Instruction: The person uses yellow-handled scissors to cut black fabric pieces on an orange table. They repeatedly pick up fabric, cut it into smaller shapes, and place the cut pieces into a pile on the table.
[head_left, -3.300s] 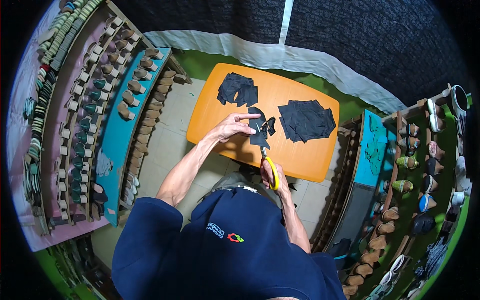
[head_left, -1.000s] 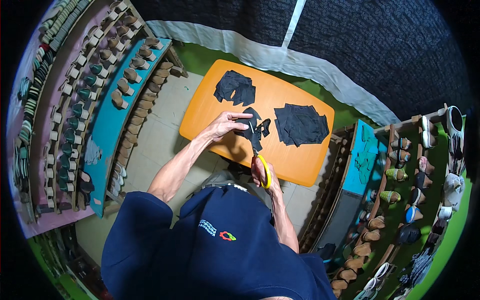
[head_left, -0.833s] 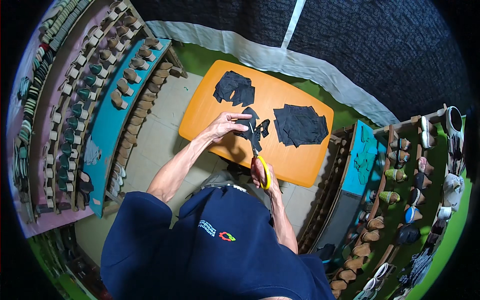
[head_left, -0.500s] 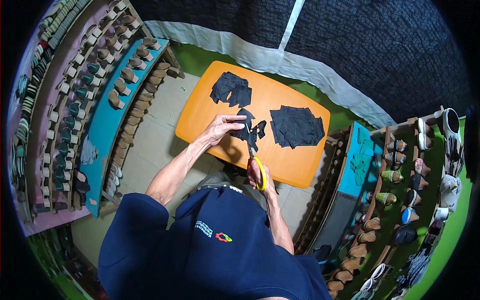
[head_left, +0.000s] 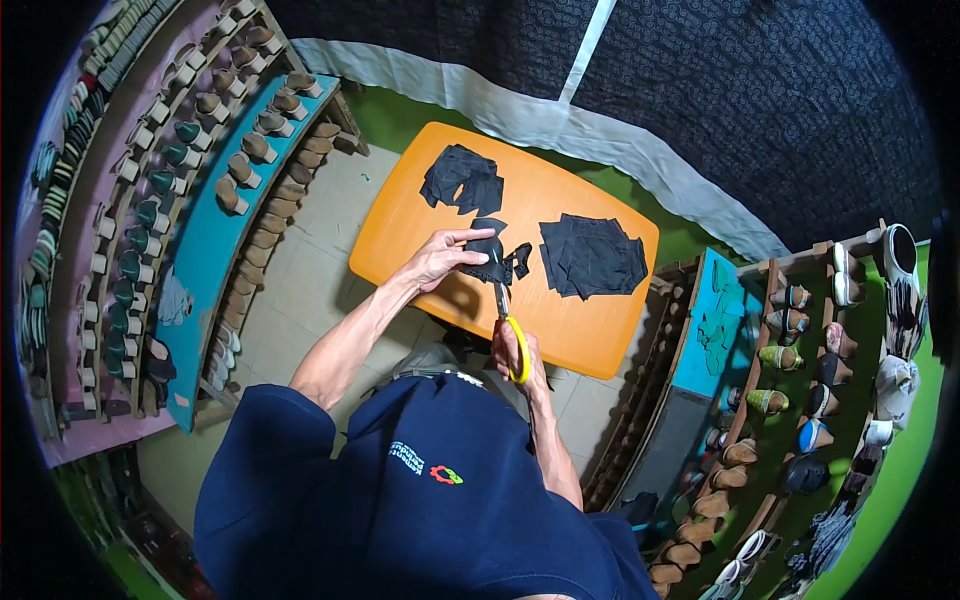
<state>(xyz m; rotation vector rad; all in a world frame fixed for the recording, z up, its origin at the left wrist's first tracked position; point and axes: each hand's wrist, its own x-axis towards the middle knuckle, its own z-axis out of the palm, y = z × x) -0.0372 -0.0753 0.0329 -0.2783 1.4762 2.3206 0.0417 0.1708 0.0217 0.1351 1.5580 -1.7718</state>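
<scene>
Between its fingers and thumb, my left hand (head_left: 440,258) pinches a piece of black fabric (head_left: 487,231) above the orange table (head_left: 400,222). My right hand (head_left: 522,352) grips a pair of scissors (head_left: 518,348) with yellow handles. The blades point away from me and meet the near part of the fabric. A narrow strip of fabric (head_left: 518,260) hangs off to the right of the blades. On the table lie a stack of black fabric pieces (head_left: 592,256) to the right and a smaller pile of black pieces (head_left: 462,180) at the far left.
Shoe racks (head_left: 215,215) with heeled shoes and brown shoe lasts stand along the left. More shelves of shoes (head_left: 790,370) line the right, beside a blue board (head_left: 715,330) with green scraps. A dark patterned curtain (head_left: 720,110) hangs beyond the table.
The fabric in my left hand has tilted a little. The scissors' blades look closer together on the fabric, and the right hand has barely shifted.
</scene>
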